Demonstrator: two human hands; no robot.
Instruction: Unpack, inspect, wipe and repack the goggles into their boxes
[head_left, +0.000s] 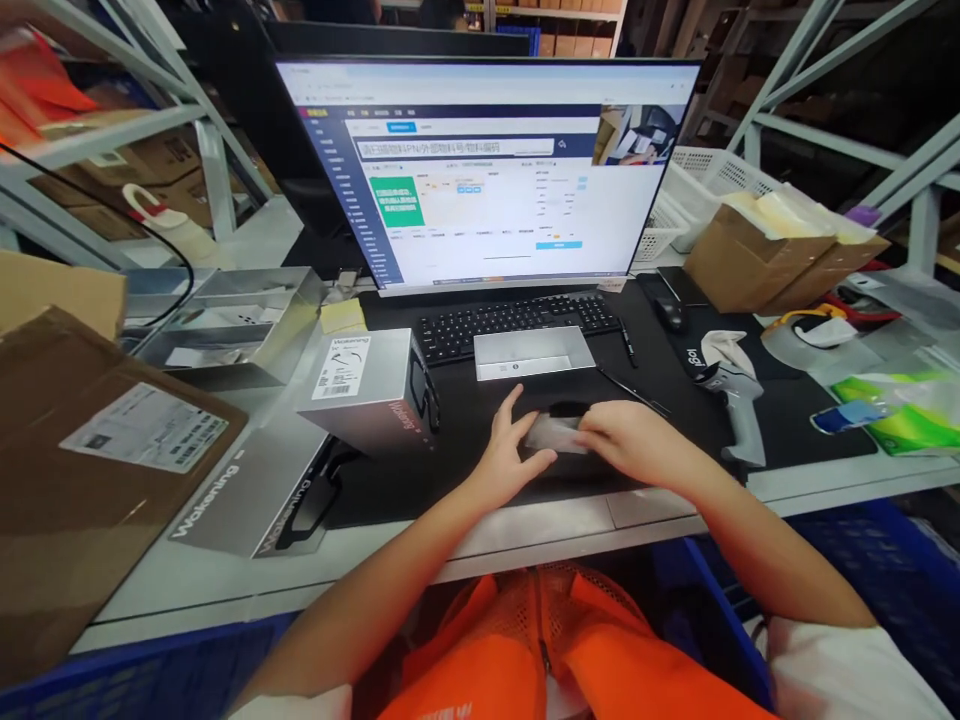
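Note:
Both hands meet over a small clear plastic packet (553, 434) lying on the black desk mat (480, 430). My left hand (506, 458) rests beside it with fingers spread, thumb and fingertips touching its left end. My right hand (630, 440) covers the packet's right end with its fingers curled and pinched on it. A dark object (568, 408) sits just behind the packet. A shallow grey box lid (534, 352) lies in front of the black keyboard (517, 322).
A monitor (487, 170) shows a web form. Grey "Wakening" boxes (367, 385) and a brown carton (90, 470) fill the left. A barcode scanner (731, 395), mouse (670, 313), cardboard box (772, 255) and green packet (900, 410) lie right.

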